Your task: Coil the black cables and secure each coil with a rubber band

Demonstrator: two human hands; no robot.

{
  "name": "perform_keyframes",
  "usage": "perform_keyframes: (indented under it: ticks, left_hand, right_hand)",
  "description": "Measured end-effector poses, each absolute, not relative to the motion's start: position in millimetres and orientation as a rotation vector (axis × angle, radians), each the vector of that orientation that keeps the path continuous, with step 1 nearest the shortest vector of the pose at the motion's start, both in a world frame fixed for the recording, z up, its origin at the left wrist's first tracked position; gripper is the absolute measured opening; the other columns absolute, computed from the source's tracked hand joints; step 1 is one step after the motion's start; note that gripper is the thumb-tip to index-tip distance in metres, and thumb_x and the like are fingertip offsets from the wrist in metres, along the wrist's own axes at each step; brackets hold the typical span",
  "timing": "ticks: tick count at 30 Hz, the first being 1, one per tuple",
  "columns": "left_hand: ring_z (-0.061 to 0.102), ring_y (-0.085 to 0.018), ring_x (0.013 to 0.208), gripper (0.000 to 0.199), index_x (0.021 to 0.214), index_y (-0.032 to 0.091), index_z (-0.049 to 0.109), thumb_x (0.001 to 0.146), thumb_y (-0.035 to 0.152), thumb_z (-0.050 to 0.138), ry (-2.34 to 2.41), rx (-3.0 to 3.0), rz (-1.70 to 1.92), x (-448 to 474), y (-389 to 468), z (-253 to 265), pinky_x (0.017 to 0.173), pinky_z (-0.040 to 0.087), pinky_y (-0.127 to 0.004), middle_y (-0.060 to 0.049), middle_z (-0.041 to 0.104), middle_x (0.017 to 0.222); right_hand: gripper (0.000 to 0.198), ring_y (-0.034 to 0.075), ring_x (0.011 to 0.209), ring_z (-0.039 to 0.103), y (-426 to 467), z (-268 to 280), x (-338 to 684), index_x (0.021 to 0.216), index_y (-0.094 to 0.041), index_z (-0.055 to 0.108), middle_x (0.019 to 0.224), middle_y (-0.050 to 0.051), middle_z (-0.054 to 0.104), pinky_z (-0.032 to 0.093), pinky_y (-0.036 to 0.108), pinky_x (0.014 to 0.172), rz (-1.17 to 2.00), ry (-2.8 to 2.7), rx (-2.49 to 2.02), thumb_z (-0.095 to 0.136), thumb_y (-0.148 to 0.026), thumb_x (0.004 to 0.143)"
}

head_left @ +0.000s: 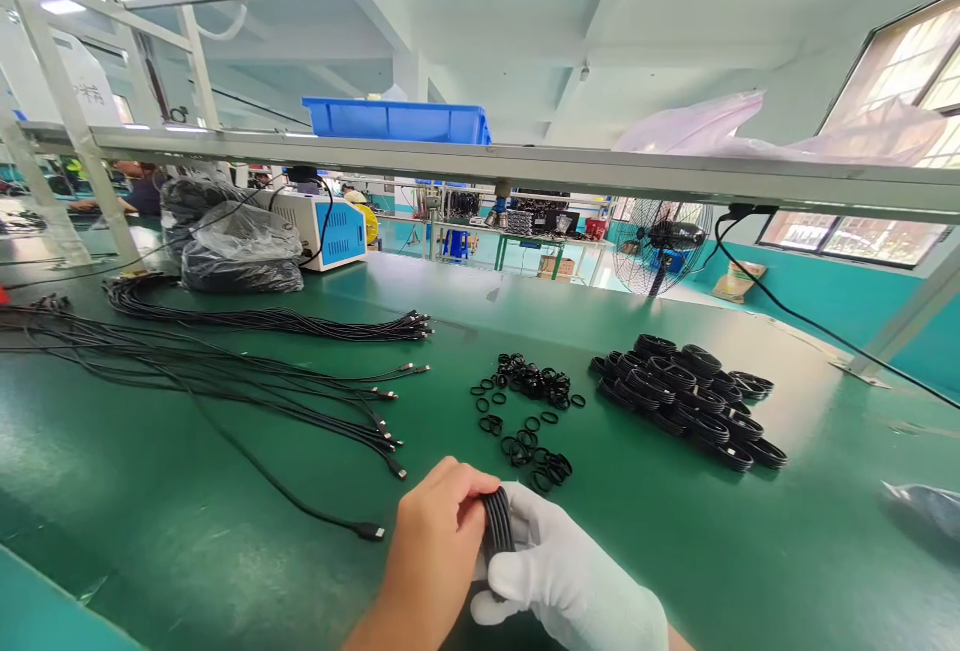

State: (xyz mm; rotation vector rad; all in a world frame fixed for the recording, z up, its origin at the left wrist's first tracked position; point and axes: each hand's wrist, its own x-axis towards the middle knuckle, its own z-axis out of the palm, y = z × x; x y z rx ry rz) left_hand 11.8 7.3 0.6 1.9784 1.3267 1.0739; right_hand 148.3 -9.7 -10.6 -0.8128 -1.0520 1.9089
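Observation:
A coiled black USB cable [498, 523] is held between both hands near the front of the bench. My left hand [442, 536], bare, has its fingers closed around the coil's left side. In a white glove, my right hand [551, 566] grips the coil from the right, thumb pressed across its lower part. Just beyond the hands lie scattered small black rings [534, 436] and a denser pile of them [536, 378]. To the left, loose cables [315, 411] stretch out with their plugs pointing right; one single plug [369, 531] lies close to my left hand.
Finished-looking cable coils [682, 396] are heaped at right. A cable bundle [300, 319], bagged black goods [240, 246] and a blue-and-white machine [330, 229] sit at back left. Overhead, a shelf [555, 166] carries a blue bin [397, 121]. A fan [661, 241] stands behind the bench.

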Motion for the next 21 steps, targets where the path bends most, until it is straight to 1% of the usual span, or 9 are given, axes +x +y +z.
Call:
perform_keyframes:
  ticks: [4,7,9,11,13,14,16,18,21]
  left_hand:
    - [0.059,-0.015,0.067,0.027,0.072,0.021,0.064,0.069,0.005,0.043,1.334,1.789,1.092,15,10,-1,0.061,0.047,-0.025,0.0,0.061,0.073]
    - [0.058,-0.014,0.064,0.025,0.069,0.021,0.063,0.068,0.006,0.043,1.336,1.728,1.109,14,14,2,0.058,0.045,-0.024,0.001,0.059,0.07]
    - [0.056,-0.014,0.064,0.025,0.069,0.021,0.062,0.068,0.006,0.042,1.366,1.79,1.115,14,18,5,0.058,0.044,-0.024,0.001,0.058,0.07]
    - [0.055,-0.014,0.063,0.024,0.071,0.021,0.062,0.068,0.006,0.043,1.411,1.857,1.098,14,22,7,0.058,0.043,-0.025,0.001,0.057,0.071]
    - [0.055,-0.014,0.063,0.023,0.072,0.02,0.061,0.068,0.007,0.043,1.462,1.89,1.066,14,25,10,0.058,0.043,-0.026,0.001,0.057,0.071]
    - [0.054,-0.014,0.063,0.022,0.071,0.02,0.061,0.068,0.007,0.043,1.487,1.905,1.043,13,26,12,0.059,0.042,-0.026,0.001,0.057,0.071]
    - [0.053,-0.014,0.062,0.02,0.071,0.02,0.061,0.068,0.008,0.045,1.503,1.925,0.97,10,27,17,0.059,0.041,-0.027,0.001,0.056,0.071]
    - [0.054,-0.016,0.066,0.017,0.076,0.02,0.062,0.071,0.013,0.049,1.428,1.874,0.883,4,28,23,0.062,0.042,-0.028,0.0,0.059,0.075]
    - [0.055,-0.019,0.091,0.023,0.098,0.022,0.063,0.078,0.024,0.052,1.146,1.665,0.785,-12,31,29,0.08,0.043,-0.031,-0.003,0.063,0.099]
  right_hand:
    - [0.058,0.017,0.08,0.057,-10,-8,145,0.102,-0.014,0.056,0.099,0.007,0.057,0.047,0.028,0.063,1.894,-1.008,-0.803,0.08,-0.022,0.05]
    - [0.052,0.012,0.075,0.054,-9,-5,144,0.099,-0.016,0.057,0.095,0.005,0.056,0.045,0.025,0.062,1.911,-0.97,-0.719,0.08,-0.022,0.053]
    - [0.046,0.011,0.077,0.054,-9,-4,145,0.102,-0.017,0.056,0.093,0.004,0.055,0.044,0.024,0.065,1.957,-0.942,-0.628,0.077,-0.027,0.062]
    - [0.041,0.013,0.082,0.054,-10,-4,148,0.109,-0.017,0.055,0.098,0.006,0.054,0.044,0.027,0.07,2.033,-0.908,-0.562,0.063,-0.04,0.076]
    - [0.045,0.016,0.086,0.055,-10,-6,150,0.113,-0.016,0.053,0.104,0.009,0.052,0.045,0.031,0.073,2.064,-0.889,-0.549,0.049,-0.049,0.084]
    - [0.044,0.017,0.087,0.055,-10,-8,151,0.113,-0.016,0.053,0.105,0.009,0.052,0.045,0.032,0.073,2.051,-0.893,-0.556,0.048,-0.049,0.084]
    - [0.039,0.017,0.084,0.055,-10,-10,152,0.11,-0.016,0.053,0.101,0.008,0.052,0.046,0.032,0.07,2.003,-0.913,-0.571,0.057,-0.041,0.08]
    - [0.036,0.017,0.079,0.055,-9,-10,152,0.105,-0.016,0.054,0.095,0.007,0.053,0.045,0.031,0.067,2.007,-0.885,-0.552,0.062,-0.034,0.076]
    - [0.034,0.014,0.071,0.053,-8,-5,152,0.098,-0.015,0.055,0.089,0.006,0.054,0.042,0.028,0.065,2.18,-0.693,-0.432,0.059,-0.039,0.074]
